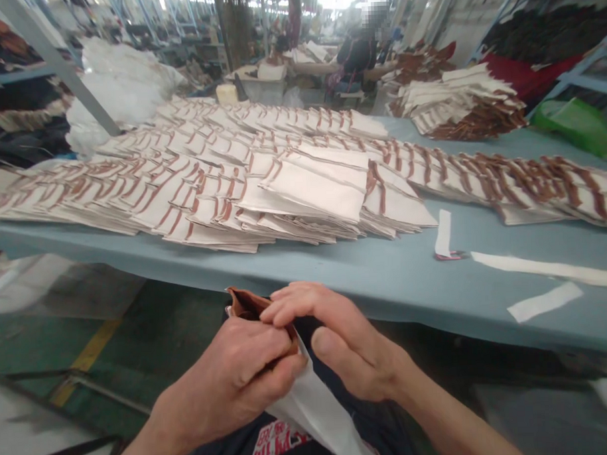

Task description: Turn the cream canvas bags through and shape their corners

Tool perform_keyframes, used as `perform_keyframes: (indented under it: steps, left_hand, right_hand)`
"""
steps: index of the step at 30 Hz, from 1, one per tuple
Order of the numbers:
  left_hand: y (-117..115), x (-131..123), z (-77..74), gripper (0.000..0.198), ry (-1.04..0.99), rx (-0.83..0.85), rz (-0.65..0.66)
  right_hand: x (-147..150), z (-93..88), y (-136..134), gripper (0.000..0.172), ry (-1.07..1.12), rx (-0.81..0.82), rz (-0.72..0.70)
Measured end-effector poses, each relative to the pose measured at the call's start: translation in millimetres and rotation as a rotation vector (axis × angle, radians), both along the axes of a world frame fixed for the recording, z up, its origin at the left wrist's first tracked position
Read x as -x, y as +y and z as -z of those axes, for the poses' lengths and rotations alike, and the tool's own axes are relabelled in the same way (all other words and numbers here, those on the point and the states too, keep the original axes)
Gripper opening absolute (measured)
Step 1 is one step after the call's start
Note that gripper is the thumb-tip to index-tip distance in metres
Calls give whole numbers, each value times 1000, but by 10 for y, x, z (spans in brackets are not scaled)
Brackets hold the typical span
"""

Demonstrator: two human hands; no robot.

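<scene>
Above my lap, just in front of the table edge, my left hand (238,362) grips a white fabric piece (319,399) with a brown band along its upper end. Its fingers are curled over the brown part, and the white cloth hangs down toward my lap. My right hand (337,339) lies against the brown edge from the other side. Those fingers are stretched out and touch the band, with the thumb held apart from them. Part of the band is hidden behind both hands.
On the blue-covered table (309,264) lie overlapping rows of white pieces with brown edges (173,192). White strips (545,302) and a small pair of snips (448,255) sit at the right. Another stack (463,102) and a green bag (573,125) are farther back; a person (357,56) sits beyond.
</scene>
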State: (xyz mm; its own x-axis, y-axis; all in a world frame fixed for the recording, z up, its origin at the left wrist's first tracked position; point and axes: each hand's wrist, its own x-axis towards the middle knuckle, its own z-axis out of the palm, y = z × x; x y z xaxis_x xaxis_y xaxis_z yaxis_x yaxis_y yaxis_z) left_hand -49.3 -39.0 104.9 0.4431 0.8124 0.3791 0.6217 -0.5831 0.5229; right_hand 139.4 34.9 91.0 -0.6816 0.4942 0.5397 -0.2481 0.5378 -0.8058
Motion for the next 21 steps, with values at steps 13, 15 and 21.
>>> perform_keyframes:
  steps: [13,15,21]
  left_hand:
    - [-134,83,-4,50,204,-116,-61]
    - [-125,102,8,52,204,-114,-78]
    - [-110,133,-4,57,21,-8,-46]
  right_hand:
    - [76,20,134,51,-385,-37,-220]
    - [105,17,151,47,-394,44,-275]
    - [142,71,108,48,-301,221,-356]
